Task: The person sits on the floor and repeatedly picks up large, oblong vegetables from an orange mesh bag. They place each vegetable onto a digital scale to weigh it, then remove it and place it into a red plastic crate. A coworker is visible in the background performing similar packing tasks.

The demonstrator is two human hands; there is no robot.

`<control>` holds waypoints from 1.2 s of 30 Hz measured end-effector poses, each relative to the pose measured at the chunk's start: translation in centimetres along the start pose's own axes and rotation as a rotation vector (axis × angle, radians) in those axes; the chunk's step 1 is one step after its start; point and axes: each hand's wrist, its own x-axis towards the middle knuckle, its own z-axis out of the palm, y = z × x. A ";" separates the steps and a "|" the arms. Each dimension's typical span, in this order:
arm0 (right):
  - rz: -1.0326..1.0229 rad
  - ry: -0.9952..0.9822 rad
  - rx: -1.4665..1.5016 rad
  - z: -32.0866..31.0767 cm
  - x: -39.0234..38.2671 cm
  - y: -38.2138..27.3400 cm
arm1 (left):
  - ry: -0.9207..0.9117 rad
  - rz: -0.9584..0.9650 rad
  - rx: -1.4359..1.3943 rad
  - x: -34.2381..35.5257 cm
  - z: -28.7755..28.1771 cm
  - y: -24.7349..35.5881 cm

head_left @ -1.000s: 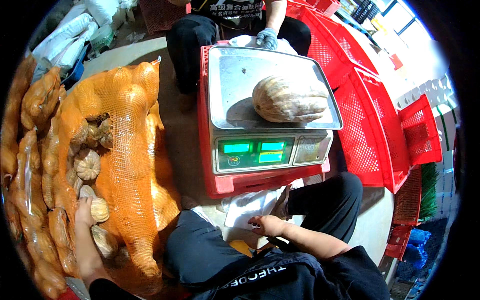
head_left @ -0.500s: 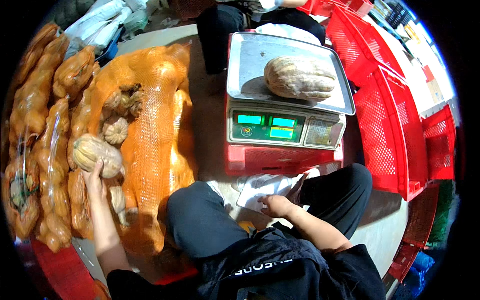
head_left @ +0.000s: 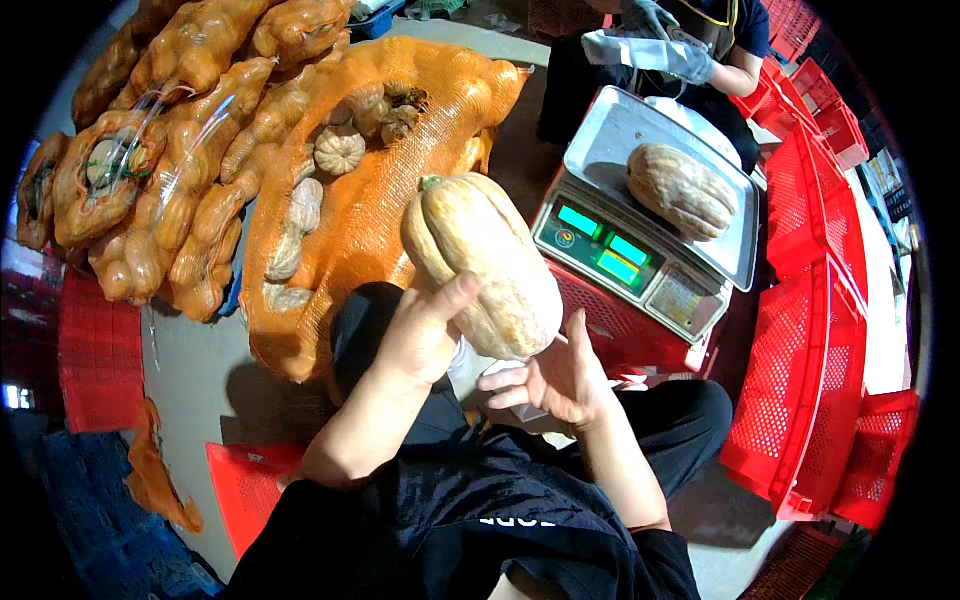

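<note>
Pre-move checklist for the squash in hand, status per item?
1. Left hand grips squash: ok, fingers wrap its lower side.
2. Right hand supports it: not ok, open palm beside the squash's lower end, contact unclear.
3. Scale tray free: not ok, another squash lies on it.
4. Scale powered: ok, green displays lit.
5. Co-worker's gloved hand clear of tray: ok, it is beyond the far edge.
6. Open mesh sack stable: cannot tell.
</note>
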 end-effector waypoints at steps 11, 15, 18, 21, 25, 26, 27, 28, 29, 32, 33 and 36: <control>-0.810 0.293 -0.763 1.7 -1.5 1.0 | 0.041 0.187 -0.008 -2.3 1.8 -5.1; -1.328 0.283 -1.606 1.0 -1.4 1.1 | 0.039 0.187 -0.080 -2.4 3.4 -4.2; -1.434 0.199 -1.902 1.1 -2.0 1.4 | 0.057 0.132 -0.152 -2.4 2.9 -4.0; -1.190 0.172 -1.796 1.8 -3.8 1.6 | 0.017 0.129 -0.174 -2.0 2.1 -3.2; -0.476 0.287 -0.433 2.6 -3.9 2.6 | -0.043 0.126 -0.151 -2.0 0.3 -3.4; -0.186 0.189 -0.239 3.0 -4.7 2.3 | -0.075 0.112 -0.169 -2.1 0.1 -3.5; -0.075 -0.002 -0.030 2.3 -4.4 2.5 | -0.118 0.095 -0.192 -2.0 0.1 -3.8; -0.039 -0.046 0.052 2.0 -4.5 2.5 | -0.141 0.083 -0.157 -1.9 0.0 -4.1; -0.003 -0.090 0.133 1.9 -4.3 2.4 | -0.165 0.071 -0.123 -1.8 0.0 -4.4; -0.117 0.026 0.134 1.9 -4.4 2.2 | -0.212 0.041 -0.116 -2.0 0.6 -4.7; -0.176 0.104 -0.006 2.7 -4.5 2.4 | -0.213 0.038 -0.128 -2.3 0.6 -4.6; -0.618 0.162 -0.435 2.8 -3.8 2.7 | -0.183 0.049 -0.119 -2.9 1.6 -4.9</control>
